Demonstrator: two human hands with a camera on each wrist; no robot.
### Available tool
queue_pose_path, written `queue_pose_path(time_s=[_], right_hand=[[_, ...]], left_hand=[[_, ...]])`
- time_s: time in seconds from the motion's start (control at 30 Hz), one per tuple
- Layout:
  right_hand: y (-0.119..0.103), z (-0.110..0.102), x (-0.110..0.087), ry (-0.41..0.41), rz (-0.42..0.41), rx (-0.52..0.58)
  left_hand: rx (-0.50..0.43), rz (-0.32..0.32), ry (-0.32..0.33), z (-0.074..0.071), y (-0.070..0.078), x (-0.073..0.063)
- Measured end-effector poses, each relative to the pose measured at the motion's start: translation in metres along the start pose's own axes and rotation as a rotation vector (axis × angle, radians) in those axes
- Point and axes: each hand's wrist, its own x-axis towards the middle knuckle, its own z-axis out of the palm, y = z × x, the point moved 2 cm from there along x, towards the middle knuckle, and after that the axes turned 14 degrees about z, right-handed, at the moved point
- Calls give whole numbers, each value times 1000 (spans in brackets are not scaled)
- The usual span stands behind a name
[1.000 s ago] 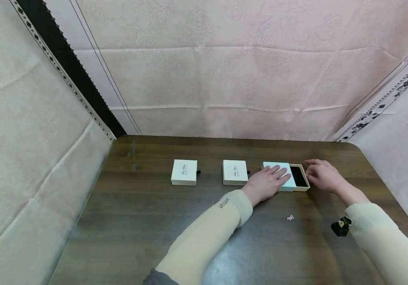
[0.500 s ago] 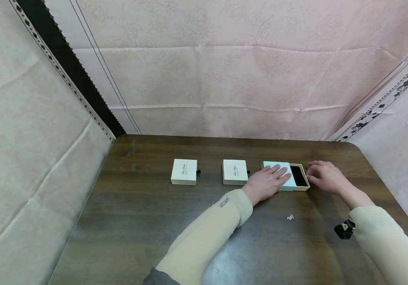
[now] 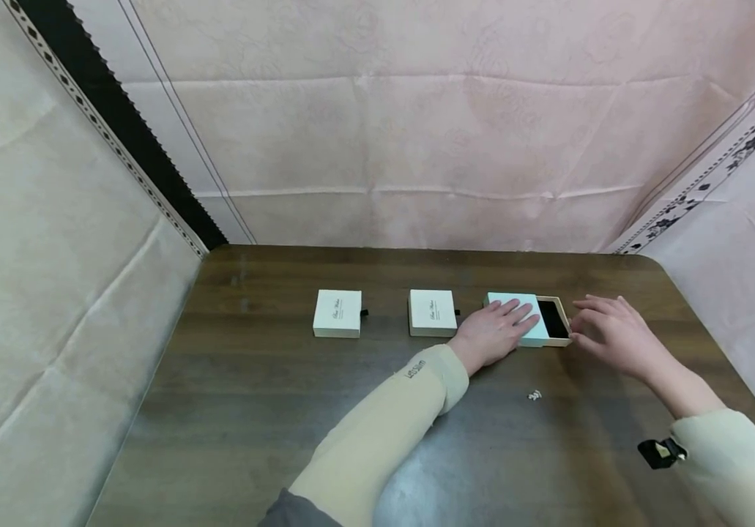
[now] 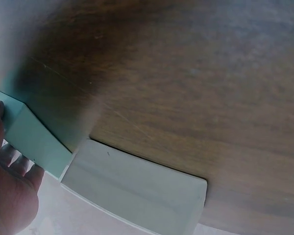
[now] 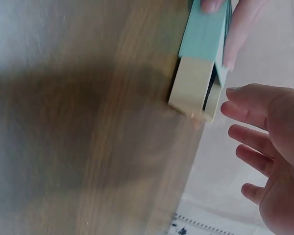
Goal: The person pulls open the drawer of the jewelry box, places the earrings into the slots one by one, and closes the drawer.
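Note:
A light blue sliding box (image 3: 534, 340) lies at the back right of the table, its cream drawer (image 3: 563, 342) partly out to the right and lined in black. My left hand (image 3: 492, 333) holds the blue sleeve: the fingers spread over its top, and in the left wrist view the thumb presses its near side. Just off the drawer's outer end is my right hand (image 3: 617, 333). In the right wrist view its fingers (image 5: 255, 139) are loosely bent, apart from the drawer, with nothing between them. Nearer the table's front lies a small silvery cluster (image 3: 534, 395), too small to make out.
Two white boxes with dark print, one in the middle (image 3: 433, 311) and one further left (image 3: 337, 313), stand in line with the blue one, each with a black tab on its right side. Pale patterned cloth (image 3: 456, 146) hangs behind the brown table (image 3: 232, 410).
My right hand has drawn back slightly to the right from the drawer's end, its forearm moving the same way. The left hand keeps its place on the box. The head view has tilted slightly.

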Motion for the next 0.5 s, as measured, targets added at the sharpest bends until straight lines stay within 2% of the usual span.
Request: queue_pose_path(time_s=[0.2,0.5], right_hand=[[-22,2,-19,65,-95,16],[-44,17,-41,125,-229,44]], left_hand=[[-14,-1,-2,0,0,0],[-25,-3,-29,-2,-3,0]])
